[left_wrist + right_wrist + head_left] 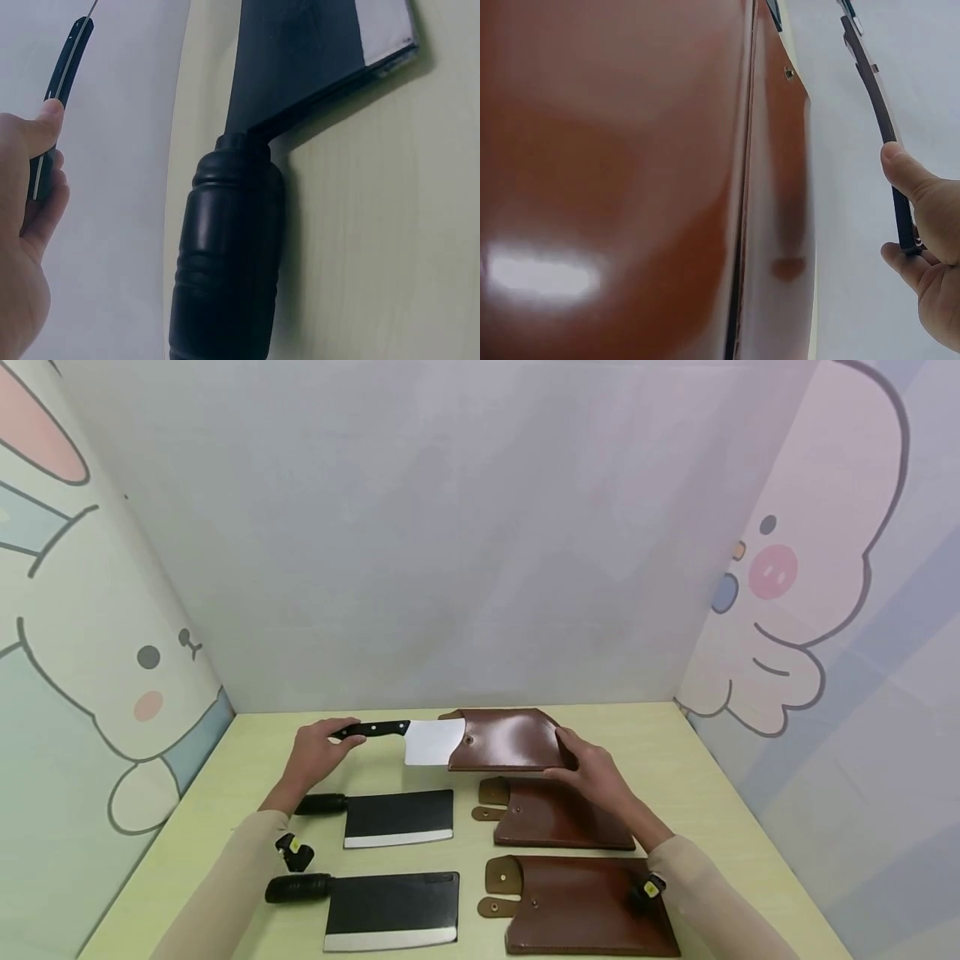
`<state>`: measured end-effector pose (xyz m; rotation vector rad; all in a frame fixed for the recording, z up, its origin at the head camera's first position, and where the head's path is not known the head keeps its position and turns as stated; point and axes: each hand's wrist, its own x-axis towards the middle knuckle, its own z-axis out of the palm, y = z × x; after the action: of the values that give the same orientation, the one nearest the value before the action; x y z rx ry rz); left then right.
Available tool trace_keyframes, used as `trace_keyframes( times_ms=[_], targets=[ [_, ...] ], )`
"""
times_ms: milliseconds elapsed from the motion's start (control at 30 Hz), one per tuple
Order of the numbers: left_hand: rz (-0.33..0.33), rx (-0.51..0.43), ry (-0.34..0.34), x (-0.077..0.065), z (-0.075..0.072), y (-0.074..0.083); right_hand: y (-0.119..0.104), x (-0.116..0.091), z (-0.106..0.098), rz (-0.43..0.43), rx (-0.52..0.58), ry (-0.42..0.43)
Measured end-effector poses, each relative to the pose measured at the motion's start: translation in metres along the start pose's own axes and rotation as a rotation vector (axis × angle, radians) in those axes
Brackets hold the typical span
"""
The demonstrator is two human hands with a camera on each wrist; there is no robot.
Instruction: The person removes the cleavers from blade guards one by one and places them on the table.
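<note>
My left hand grips the black riveted handle of a cleaver. Part of its bright blade shows; the rest is hidden inside a brown leather sheath. At the sheath's right end, my right hand pinches it between thumb and fingers. The left wrist view shows the left hand with its thumb along the handle. Seen edge-on in the right wrist view, the sheath is held by the right hand. Both cleaver and sheath are raised above the table.
Two black-bladed cleavers, an upper one and a lower one, lie on the pale table at left. Right of them lie two more brown sheaths, one upper and one lower. Cartoon-printed walls enclose the table.
</note>
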<state>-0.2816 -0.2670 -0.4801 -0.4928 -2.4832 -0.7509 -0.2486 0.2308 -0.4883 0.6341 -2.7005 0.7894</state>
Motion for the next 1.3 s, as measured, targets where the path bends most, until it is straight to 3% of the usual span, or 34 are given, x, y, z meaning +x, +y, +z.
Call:
trace_keyframes(
  times_ms=[1300],
  targets=[
    [-0.065,0.071,0.002,-0.006,-0.022,-0.013,0.012,-0.005,-0.015,0.016,-0.017,0.007]
  ],
)
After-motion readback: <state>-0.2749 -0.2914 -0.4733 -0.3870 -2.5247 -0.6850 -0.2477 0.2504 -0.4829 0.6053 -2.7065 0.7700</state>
